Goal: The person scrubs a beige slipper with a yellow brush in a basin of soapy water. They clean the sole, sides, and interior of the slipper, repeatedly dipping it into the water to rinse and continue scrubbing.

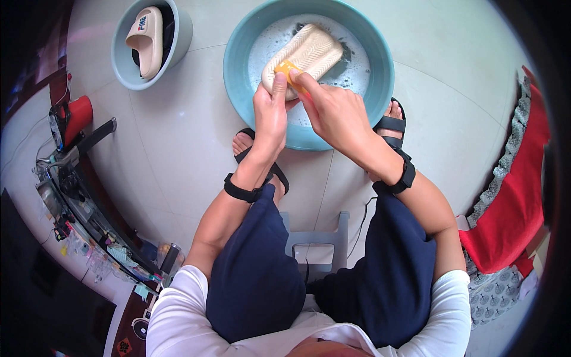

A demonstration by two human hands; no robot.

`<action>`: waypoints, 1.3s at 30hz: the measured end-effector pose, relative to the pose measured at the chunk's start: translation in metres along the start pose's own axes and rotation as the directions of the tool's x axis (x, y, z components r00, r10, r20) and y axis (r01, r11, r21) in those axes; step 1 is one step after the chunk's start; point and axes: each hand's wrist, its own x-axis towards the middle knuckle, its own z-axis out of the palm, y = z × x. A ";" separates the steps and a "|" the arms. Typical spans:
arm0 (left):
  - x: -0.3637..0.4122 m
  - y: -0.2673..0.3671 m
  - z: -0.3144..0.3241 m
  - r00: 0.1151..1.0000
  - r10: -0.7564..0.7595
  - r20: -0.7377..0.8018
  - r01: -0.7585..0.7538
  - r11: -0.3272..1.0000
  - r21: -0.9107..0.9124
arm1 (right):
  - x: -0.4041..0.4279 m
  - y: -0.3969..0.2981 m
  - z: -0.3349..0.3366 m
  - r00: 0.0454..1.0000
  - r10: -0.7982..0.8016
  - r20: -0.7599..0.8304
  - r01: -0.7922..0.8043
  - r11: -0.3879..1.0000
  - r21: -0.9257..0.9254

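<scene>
A cream slide sandal (308,51) is turned sole up, its chevron tread facing me, over a blue-green plastic basin (379,53) of sudsy water (357,71). My left hand (271,107) grips the near end of the sandal, thumb on top. In my right hand (332,105) is a small orange scrubber (285,69), pressed on the sole near that end. The scrubber's underside is hidden, so I cannot tell if it has bristles. Part of the sandal's upper is out of sight beneath the sole.
A pale blue bucket (180,53) at the upper left holds a matching cream slide (151,44) and something black. My sandaled feet flank the basin. A grey plastic stool (341,236) is between my legs. A cluttered glass shelf (102,227) stands left, red cloth (508,214) right.
</scene>
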 end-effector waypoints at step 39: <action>-0.005 -0.001 0.002 0.999 0.043 0.005 -0.044 0.999 0.029 | -0.003 0.049 -0.006 0.993 0.110 -0.041 -0.116 0.974 -0.195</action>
